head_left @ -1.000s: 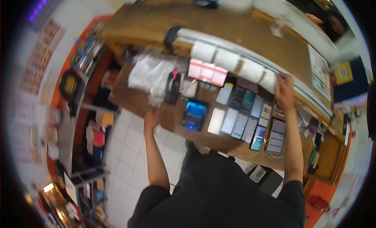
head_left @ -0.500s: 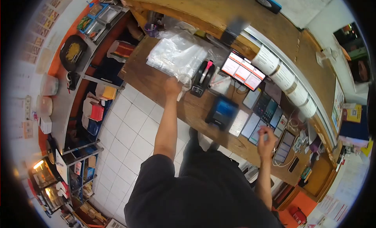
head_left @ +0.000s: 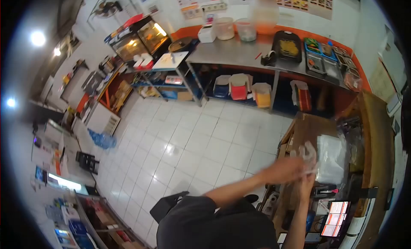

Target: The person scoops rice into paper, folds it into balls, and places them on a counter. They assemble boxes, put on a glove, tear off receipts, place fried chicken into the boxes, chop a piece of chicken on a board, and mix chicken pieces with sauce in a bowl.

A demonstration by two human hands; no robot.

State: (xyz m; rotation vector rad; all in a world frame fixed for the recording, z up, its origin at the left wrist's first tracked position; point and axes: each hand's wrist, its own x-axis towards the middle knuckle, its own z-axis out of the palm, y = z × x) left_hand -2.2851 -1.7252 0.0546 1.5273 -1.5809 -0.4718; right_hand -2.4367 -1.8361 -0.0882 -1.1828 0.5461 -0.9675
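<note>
Over the near edge of the wooden counter, my left hand (head_left: 286, 169) is closed at a crumpled clear plastic bag (head_left: 307, 152); motion smears its fingers a little. Just beside it, my right hand (head_left: 306, 181) pinches the lower part of the same bag, its fingers mostly hidden. Right behind the hands lies a stack of clear plastic bags (head_left: 330, 159) on the counter. A black tape dispenser (head_left: 322, 191) with a pink piece on it sits close to my right hand.
The wooden counter (head_left: 309, 125) runs along the right, with a lit tablet (head_left: 336, 218) nearer me. Across the white tiled floor (head_left: 184, 137) stands a steel table (head_left: 244, 52) holding a black tray of yellow food (head_left: 288, 48). A glass warming cabinet (head_left: 139, 39) is at the back left.
My view has swung left toward the back tables. My right hand has left the phones and joined my left hand at the plastic bag, which is now lifted off the counter.
</note>
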